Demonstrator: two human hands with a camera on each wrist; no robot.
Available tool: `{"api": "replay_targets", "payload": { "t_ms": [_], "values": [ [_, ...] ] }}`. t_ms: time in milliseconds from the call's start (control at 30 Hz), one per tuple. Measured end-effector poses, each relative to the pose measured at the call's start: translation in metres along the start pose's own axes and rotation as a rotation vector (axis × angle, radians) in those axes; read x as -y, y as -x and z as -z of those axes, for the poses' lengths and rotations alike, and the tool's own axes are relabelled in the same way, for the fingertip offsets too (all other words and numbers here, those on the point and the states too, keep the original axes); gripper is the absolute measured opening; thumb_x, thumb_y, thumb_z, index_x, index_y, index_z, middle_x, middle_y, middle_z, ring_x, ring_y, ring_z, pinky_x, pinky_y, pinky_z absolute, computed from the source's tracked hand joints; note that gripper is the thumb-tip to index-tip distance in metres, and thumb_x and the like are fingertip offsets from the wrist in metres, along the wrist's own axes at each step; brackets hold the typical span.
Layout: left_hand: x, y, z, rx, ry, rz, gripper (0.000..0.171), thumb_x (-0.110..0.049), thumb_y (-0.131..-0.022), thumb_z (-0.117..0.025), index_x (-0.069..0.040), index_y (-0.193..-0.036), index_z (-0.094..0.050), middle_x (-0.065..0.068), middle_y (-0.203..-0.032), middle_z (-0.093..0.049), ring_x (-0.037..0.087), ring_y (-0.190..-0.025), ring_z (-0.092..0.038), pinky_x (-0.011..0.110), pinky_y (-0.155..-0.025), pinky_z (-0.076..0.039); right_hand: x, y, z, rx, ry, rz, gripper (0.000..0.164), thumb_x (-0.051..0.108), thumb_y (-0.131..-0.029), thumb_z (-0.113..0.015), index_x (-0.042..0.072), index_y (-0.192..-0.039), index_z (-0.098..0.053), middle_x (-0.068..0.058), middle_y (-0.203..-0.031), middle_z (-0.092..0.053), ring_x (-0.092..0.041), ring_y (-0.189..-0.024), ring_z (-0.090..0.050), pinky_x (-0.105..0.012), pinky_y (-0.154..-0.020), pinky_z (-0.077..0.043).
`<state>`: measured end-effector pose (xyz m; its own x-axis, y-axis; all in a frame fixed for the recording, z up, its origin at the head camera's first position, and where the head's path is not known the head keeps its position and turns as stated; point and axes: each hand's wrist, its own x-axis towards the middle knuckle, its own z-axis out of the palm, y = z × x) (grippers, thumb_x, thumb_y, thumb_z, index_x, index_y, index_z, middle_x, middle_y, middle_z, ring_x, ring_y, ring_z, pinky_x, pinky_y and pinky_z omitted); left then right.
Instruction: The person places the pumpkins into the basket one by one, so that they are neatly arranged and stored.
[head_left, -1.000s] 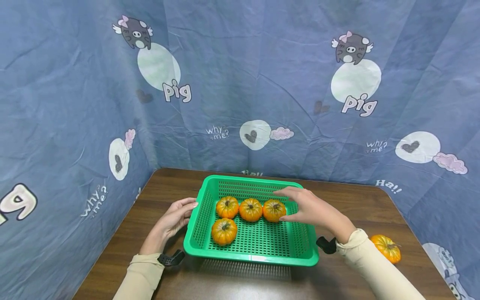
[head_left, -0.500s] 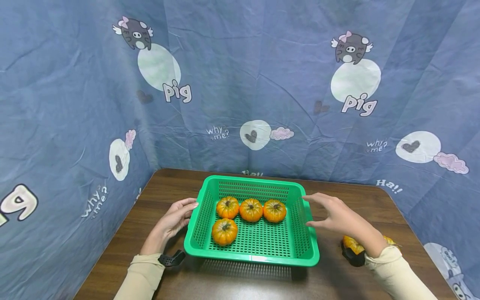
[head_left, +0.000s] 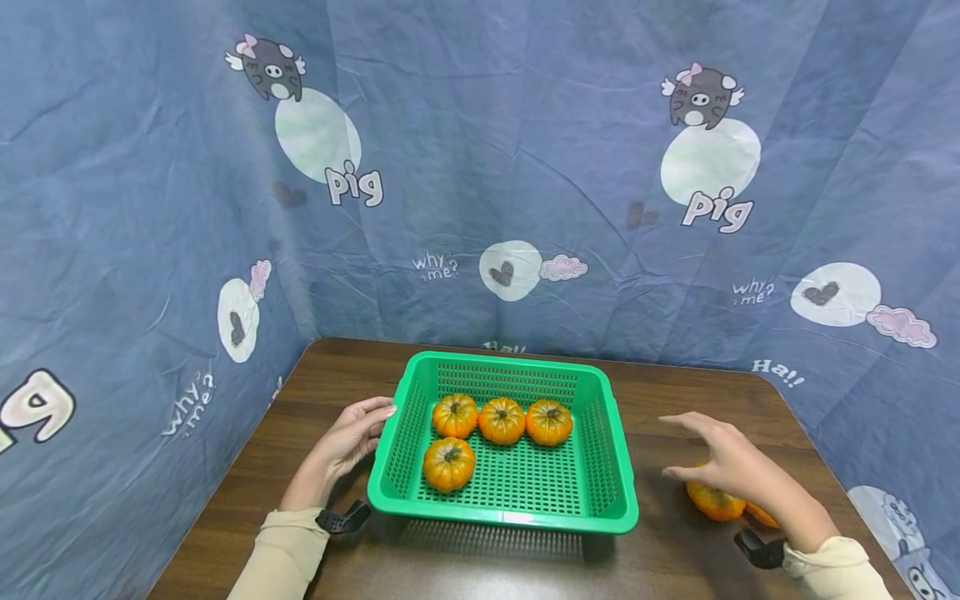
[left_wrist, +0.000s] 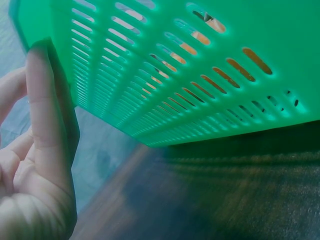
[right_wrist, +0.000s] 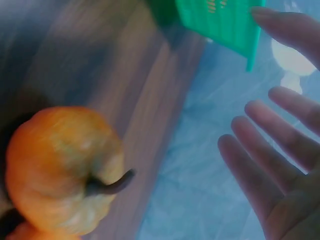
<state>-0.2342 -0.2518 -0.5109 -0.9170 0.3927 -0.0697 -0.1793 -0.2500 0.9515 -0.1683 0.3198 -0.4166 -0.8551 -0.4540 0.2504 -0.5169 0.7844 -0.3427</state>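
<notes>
My left hand (head_left: 349,435) holds the left rim of a green plastic basket (head_left: 502,522); in the left wrist view a finger (left_wrist: 42,100) lies against its slotted wall. Inside the basket sit several small orange pumpkins: a row of three along the back, the middle one (head_left: 502,420) among them, and another pumpkin (head_left: 449,464) at front left. My right hand (head_left: 731,458), fingers spread and holding nothing, hovers over two pumpkins to the right of the basket. It partly hides both, the nearer-left pumpkin (head_left: 716,502) and the one behind the wrist (head_left: 762,514).
The brown wooden table (head_left: 652,550) carries everything. A blue printed cloth (head_left: 585,183) hangs behind its back edge and along the sides. Black wrist mounts (head_left: 343,517) are strapped on both arms.
My right hand has moved from above the back-right pumpkin in the basket, out past the right rim, to above the pumpkins on the table. The left hand and basket stay put.
</notes>
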Motion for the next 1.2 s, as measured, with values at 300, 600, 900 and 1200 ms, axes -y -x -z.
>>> {"api": "replay_targets", "payload": {
  "t_ms": [300,600,900,1200],
  "values": [
    [0.0,0.0,0.0,0.012,0.024,-0.005,0.02,-0.01,-0.11,-0.048,-0.013,-0.122,-0.065,-0.003,-0.104,-0.077,0.007,-0.09,-0.076,0.023,-0.076,-0.065,-0.016,0.025,0.0,0.061,-0.009,-0.14,0.067,0.033,-0.073,-0.095,0.008,-0.129,-0.068,-0.012,-0.127,-0.07,-0.04,-0.112,-0.069,-0.055,-0.088,-0.061],
    [0.001,0.0,0.0,0.015,0.009,-0.01,0.02,-0.01,-0.11,-0.048,-0.015,-0.121,-0.065,-0.004,-0.104,-0.077,0.006,-0.091,-0.076,0.021,-0.075,-0.065,-0.036,0.045,-0.003,0.132,0.029,-0.207,0.073,0.032,-0.07,-0.096,0.001,-0.129,-0.066,-0.021,-0.126,-0.067,-0.045,-0.111,-0.066,-0.061,-0.084,-0.059],
    [0.0,0.0,0.001,0.005,-0.006,-0.001,0.019,-0.011,-0.111,-0.048,-0.014,-0.122,-0.063,-0.005,-0.105,-0.077,0.005,-0.091,-0.076,0.021,-0.076,-0.065,-0.046,0.056,-0.011,0.11,0.064,-0.217,0.073,0.038,-0.064,-0.098,0.006,-0.124,-0.07,-0.01,-0.119,-0.071,-0.034,-0.105,-0.069,-0.045,-0.082,-0.059],
    [0.0,0.0,0.0,-0.006,0.007,0.007,0.018,-0.012,-0.11,-0.049,-0.013,-0.122,-0.063,-0.004,-0.104,-0.077,0.006,-0.09,-0.076,0.021,-0.075,-0.065,-0.054,0.058,-0.016,0.153,0.008,-0.261,0.073,0.031,-0.064,-0.098,0.002,-0.123,-0.068,-0.017,-0.119,-0.071,-0.034,-0.101,-0.069,-0.046,-0.08,-0.059]
  ]
}}
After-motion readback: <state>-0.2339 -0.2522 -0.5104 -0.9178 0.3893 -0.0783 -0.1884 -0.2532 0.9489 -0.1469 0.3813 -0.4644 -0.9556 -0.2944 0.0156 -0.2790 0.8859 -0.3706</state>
